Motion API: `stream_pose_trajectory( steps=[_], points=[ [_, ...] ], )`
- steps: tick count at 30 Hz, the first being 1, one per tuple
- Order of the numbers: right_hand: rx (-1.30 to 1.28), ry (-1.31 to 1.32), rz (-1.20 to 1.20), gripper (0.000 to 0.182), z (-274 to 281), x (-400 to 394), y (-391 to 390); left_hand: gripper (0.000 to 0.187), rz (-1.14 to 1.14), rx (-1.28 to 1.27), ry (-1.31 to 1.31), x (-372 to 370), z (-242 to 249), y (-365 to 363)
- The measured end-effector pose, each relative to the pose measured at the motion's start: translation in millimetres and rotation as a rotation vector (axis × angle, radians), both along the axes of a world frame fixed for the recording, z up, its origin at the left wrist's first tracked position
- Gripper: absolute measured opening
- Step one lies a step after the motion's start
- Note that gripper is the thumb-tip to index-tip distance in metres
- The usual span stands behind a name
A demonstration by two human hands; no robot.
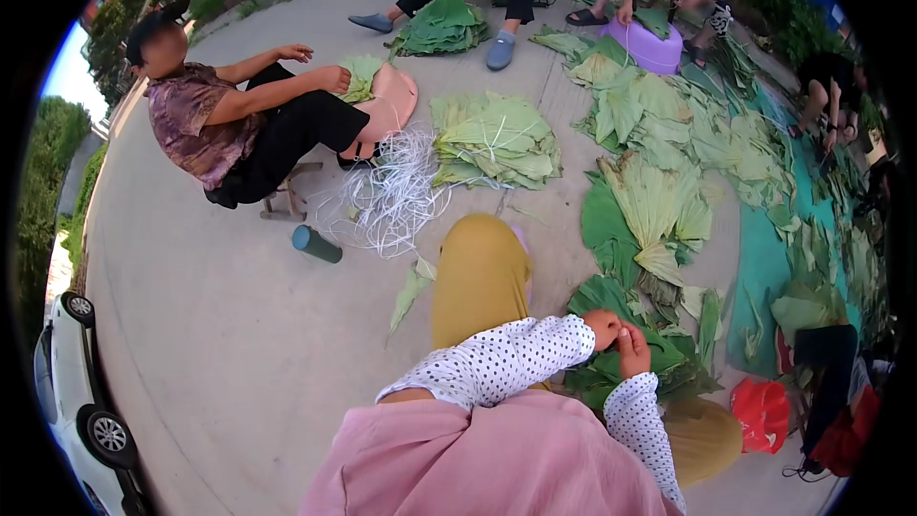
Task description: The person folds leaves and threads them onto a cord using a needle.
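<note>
My left hand (602, 327) and my right hand (633, 352) meet above a stack of dark green leaves (673, 363) lying between my knees. The fingers of both are closed and pinched together, nearly touching. Whatever they grip is too small to make out. Large, broad and folded, the leaves look like lotus leaves. Just beyond the stack lies a bundle of paler leaves (651, 196), its stem ends pointing towards me. Another bundle, tied with white string (492, 139), rests on the concrete ahead of my left knee.
A heap of white strips (396, 193) lies front left, near a green bottle (316, 244). One person (215, 129) sits left; others sit ahead and right, one with a purple basin (645, 46). A red bag (761, 416) is at my right, a white car (86, 411) far left.
</note>
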State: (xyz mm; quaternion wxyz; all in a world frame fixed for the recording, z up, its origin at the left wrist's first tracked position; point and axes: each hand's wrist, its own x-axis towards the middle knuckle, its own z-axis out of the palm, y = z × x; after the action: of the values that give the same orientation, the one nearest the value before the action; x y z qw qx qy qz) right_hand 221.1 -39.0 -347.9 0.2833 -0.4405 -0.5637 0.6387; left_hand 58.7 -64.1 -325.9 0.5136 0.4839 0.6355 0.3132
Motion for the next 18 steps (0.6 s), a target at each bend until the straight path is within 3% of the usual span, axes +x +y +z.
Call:
stream_pose_trajectory(
  steps=[2,5,8,18],
  points=[
    [-0.125,0.051,0.045,0.027,20.6,2.6,-12.0,0.024,-0.024,0.063,0.072,-1.9,-6.3,-6.7],
    [-0.184,-0.125,0.056,0.020,4.9,19.0,-21.4,0.025,-0.097,0.058,0.060,-2.1,-7.9,-11.6],
    [-0.064,-0.258,0.022,0.016,-21.8,24.3,-24.7,0.022,-0.190,0.110,0.217,3.6,-22.7,-14.0],
    [0.105,-0.274,0.081,0.009,-27.4,20.7,-32.5,0.020,-0.292,0.050,0.323,11.4,-24.9,-21.0]
  ],
)
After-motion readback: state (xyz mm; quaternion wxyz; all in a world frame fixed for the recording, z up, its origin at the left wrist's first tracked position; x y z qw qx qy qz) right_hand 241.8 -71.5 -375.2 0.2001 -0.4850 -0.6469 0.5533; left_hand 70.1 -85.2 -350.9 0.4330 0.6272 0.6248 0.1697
